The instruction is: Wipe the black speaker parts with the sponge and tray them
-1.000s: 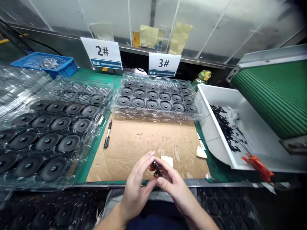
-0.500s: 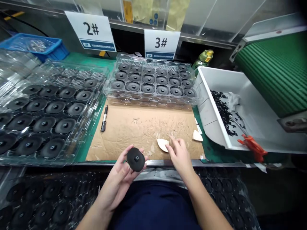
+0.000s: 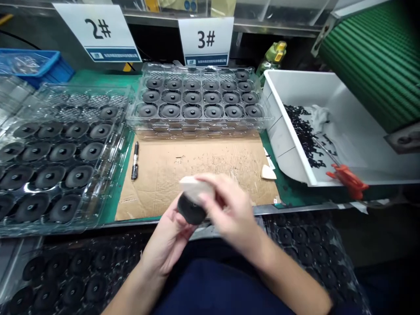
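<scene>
My left hand (image 3: pixel 170 234) is closed on a round black disc-shaped part (image 3: pixel 193 213), which it holds above the front edge of the bench. In my right hand (image 3: pixel 231 205), blurred by motion, is a white wedge-shaped pad (image 3: pixel 194 185). The pad overlaps the upper part of the black disc; whether it touches the surface cannot be made out. A second white wedge pad (image 3: pixel 268 172) lies at the right side of the cardboard sheet (image 3: pixel 157 192). Toward the sheet's left edge rests a black pen (image 3: pixel 135 161).
Clear plastic trays with black discs stand behind the cardboard (image 3: pixel 200 127) and at left (image 3: pixel 121 131). A white bin (image 3: pixel 306 175) at right holds small black parts and an orange-handled tool (image 3: pixel 349 180). A green ribbed belt (image 3: pixel 374 61) overhangs it. More black discs lie below the bench.
My right hand has picked the white pad up off the cardboard and brought it left, over the black disc. My left hand still holds the disc. The camera view has shifted.
</scene>
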`<state>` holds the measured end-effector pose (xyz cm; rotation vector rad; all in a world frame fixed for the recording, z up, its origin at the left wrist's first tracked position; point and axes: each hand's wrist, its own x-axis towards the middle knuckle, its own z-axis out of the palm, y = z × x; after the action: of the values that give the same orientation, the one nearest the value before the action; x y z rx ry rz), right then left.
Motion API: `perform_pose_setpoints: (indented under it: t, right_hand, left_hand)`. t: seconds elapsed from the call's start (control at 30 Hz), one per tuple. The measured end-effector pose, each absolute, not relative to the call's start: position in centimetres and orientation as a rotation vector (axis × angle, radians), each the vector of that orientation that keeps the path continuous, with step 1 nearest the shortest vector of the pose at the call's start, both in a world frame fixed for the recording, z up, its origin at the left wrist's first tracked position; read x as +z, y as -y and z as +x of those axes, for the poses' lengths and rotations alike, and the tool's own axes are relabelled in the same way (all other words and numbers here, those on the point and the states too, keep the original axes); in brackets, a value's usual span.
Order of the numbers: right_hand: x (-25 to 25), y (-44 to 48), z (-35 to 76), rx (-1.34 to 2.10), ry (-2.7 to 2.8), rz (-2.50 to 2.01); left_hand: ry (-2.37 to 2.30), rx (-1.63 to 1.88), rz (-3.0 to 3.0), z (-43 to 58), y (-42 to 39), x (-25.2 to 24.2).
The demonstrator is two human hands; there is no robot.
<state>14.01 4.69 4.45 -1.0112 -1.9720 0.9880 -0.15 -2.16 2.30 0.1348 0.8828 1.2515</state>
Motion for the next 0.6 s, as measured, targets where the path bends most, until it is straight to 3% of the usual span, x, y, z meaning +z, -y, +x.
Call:
perform_pose_setpoints:
  t: [0.17, 0.33, 0.5, 0.6]
  right_hand:
    - [8.9, -3.6, 13.2, 1.244, 2.232, -0.781]
    - [8.2, -4.0, 12.6, 1.065, 2.1, -0.799]
    - [8.1, -3.6, 12.2, 1.294, 2.17, -0.717]
    - [8.0, -4.1, 11.4, 1.131, 2.116, -0.798]
  left_hand:
    - [-0.961, 1.307, 0.143, 0.0, 1.6, 3.4]
    - [-0.919, 1.319, 0.147, -0.4, 1.4, 3.7]
    - [-0.941, 1.325, 0.153, -1.1, 2.0, 3.4]
    - [-0.885, 1.305, 0.16, -1.1, 2.0, 3.4]
